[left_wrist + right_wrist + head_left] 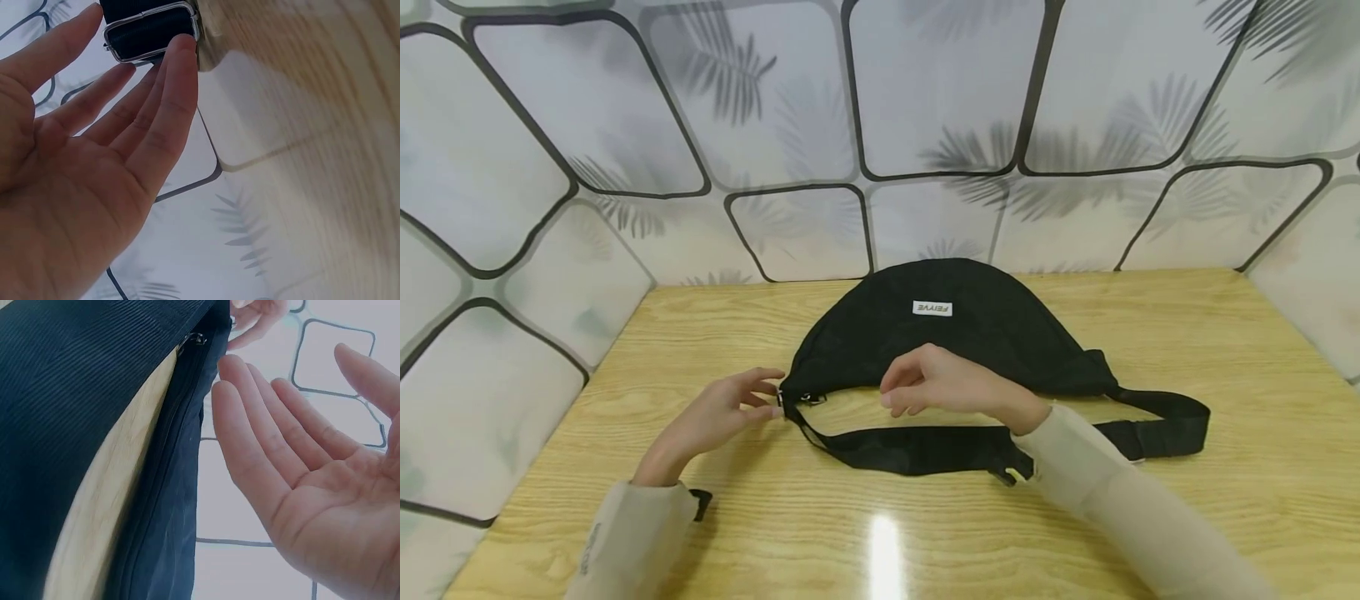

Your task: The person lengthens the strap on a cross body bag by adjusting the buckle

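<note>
A black waist bag (pixel 955 333) lies with its curved side toward the back wall, a small white label (pixel 932 308) on its front. At its left end my left hand (pixel 718 417) has its fingertips at a metal buckle (pixel 152 31) on the strap; the fingers are fairly straight around it. My right hand (pixel 943 383) hovers between bag and strap, holding nothing, fingers loosely bent. The black strap (pixel 910 450) runs in front of the bag, with a plastic clip (pixel 1011 475) partly behind the right sleeve. A zipper pull (pixel 199 339) shows in the right wrist view.
The wooden table (pixel 775 542) bears a bright light reflection in front. A patterned cloth or panel wall (pixel 940 225) stands close behind the bag and along both sides. The strap loops out at the right (pixel 1187 421).
</note>
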Demonstrator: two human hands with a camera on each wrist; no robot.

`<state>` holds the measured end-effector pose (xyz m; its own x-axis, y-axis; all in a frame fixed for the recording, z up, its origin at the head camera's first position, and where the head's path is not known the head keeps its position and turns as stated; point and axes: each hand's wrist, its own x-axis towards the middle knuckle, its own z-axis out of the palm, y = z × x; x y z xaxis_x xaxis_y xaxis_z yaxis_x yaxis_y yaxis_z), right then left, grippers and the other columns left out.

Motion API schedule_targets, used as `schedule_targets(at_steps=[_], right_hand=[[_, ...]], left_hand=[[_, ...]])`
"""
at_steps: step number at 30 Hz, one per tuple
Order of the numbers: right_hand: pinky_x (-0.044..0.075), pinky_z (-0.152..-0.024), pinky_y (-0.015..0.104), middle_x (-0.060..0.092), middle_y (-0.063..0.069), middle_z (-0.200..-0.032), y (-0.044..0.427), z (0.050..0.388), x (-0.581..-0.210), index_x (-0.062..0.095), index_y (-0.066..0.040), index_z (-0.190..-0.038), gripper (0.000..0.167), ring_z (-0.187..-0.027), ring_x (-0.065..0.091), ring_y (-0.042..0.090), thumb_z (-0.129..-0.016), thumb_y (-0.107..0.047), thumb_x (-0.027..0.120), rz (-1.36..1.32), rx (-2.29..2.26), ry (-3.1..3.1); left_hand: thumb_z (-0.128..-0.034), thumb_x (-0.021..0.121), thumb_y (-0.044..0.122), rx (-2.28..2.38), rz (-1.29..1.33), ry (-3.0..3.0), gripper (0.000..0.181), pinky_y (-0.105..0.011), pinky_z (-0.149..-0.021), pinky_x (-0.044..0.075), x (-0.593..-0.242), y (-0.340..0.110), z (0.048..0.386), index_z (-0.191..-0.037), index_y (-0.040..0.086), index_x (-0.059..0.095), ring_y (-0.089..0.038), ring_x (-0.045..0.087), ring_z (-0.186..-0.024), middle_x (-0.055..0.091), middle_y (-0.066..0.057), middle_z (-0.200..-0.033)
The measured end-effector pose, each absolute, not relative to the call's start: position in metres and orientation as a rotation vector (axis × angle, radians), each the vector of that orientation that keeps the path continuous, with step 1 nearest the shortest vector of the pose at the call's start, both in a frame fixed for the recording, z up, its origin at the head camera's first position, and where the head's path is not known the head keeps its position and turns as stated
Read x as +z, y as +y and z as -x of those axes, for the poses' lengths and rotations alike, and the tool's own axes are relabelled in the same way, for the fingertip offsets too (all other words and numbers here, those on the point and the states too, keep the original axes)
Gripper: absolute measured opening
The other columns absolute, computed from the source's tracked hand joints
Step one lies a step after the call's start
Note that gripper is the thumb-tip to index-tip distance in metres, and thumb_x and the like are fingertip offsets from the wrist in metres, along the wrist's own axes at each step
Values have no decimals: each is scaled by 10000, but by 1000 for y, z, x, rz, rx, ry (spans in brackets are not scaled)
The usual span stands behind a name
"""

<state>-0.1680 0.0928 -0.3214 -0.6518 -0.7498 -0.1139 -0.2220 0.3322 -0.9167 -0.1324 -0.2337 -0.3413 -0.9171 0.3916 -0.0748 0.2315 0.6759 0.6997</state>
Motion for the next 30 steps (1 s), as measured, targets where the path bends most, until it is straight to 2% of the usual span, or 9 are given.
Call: schedule_targets(at_steps=[10, 17, 25, 30], right_hand=[[569, -831, 344, 732, 158, -1019, 70, 171, -326, 679, 54, -1133, 234, -941, 713, 239, -1008, -141, 642, 800, -1279, 1998], [568, -809, 322, 721, 144, -972, 53, 173, -331, 667, 73, -1137, 240, -923, 713, 228, -996, -122, 651, 792, -1289, 1959], [562, -733, 286, 711, 128, -925, 36, 176, -336, 655, 92, -1152, 262, -812, 671, 159, -996, -118, 645, 789, -1283, 1929], [512, -661, 253, 704, 100, -911, 27, 176, -340, 619, 97, -1205, 319, -729, 622, 129, -974, -120, 657, 753, -1276, 1922]], left_hand=[[-994, 674, 146, 1081, -484, 2620, 512, -488, -885, 541, -340, -229, 137, -1424, -73, 503, -406, 631, -1132, 610, -295, -1266], [-1001, 661, 163, 1045, -466, 2639, 506, -499, -873, 532, -340, -226, 140, -1422, -71, 506, -352, 661, -1059, 652, -253, -1204], [-1015, 644, 217, 1015, -434, 2645, 507, -515, -886, 503, -343, -225, 144, -1415, -63, 510, -295, 649, -1003, 682, -176, -1121], [-1027, 620, 212, 1026, -432, 2632, 475, -503, -870, 498, -345, -224, 147, -1393, -71, 510, -276, 648, -955, 682, -151, -1062]])
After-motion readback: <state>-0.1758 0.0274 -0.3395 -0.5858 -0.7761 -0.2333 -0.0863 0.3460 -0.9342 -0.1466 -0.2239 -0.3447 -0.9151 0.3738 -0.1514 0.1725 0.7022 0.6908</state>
